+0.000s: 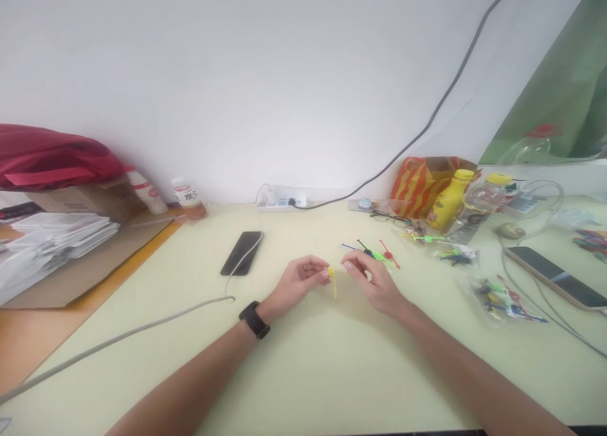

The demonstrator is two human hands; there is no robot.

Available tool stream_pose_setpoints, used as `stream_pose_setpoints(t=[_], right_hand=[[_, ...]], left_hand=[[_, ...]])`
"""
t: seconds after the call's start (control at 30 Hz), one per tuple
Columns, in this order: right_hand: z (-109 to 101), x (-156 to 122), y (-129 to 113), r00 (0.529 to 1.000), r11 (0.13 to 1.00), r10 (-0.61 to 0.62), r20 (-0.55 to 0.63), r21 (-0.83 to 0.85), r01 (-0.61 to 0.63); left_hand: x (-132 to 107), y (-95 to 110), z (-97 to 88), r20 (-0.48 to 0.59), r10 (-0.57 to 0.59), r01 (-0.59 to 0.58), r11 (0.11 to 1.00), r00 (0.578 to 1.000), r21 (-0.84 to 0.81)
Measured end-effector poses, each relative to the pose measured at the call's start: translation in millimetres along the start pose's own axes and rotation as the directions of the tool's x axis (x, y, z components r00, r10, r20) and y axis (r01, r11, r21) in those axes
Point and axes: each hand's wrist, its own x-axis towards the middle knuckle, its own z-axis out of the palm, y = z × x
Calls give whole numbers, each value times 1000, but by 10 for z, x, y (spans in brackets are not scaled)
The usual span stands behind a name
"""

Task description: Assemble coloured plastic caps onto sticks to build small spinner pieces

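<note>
Between the thumb and forefinger of my left hand (303, 283) is a small yellow plastic piece (334, 285), with a round end at the fingertips and a thin stem hanging down. A black watch (255, 319) is on that wrist. My right hand (372, 281) is a short way to the right, its fingertips pinched together and apart from the yellow piece. Whatever is in that pinch, if anything, I cannot make out. Just behind my right hand lie thin plastic pieces with round middles: a red one (389, 255), a green one (380, 255) and a blue one (351, 246).
A black phone (241, 254) with a cable lies left of my hands. Bags of coloured pieces (507, 300), another phone (559, 276) and a yellow bottle (449, 200) are at right. A power strip (282, 199) sits by the wall. Cardboard (90, 259) covers the left side.
</note>
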Motion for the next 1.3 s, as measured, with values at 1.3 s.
stream_pose_setpoints(t=[1.3], right_hand=[[105,14,46,987,951,156,30,264,-158]], left_hand=[[10,-6,10,-7,-38,38,999,999,24]])
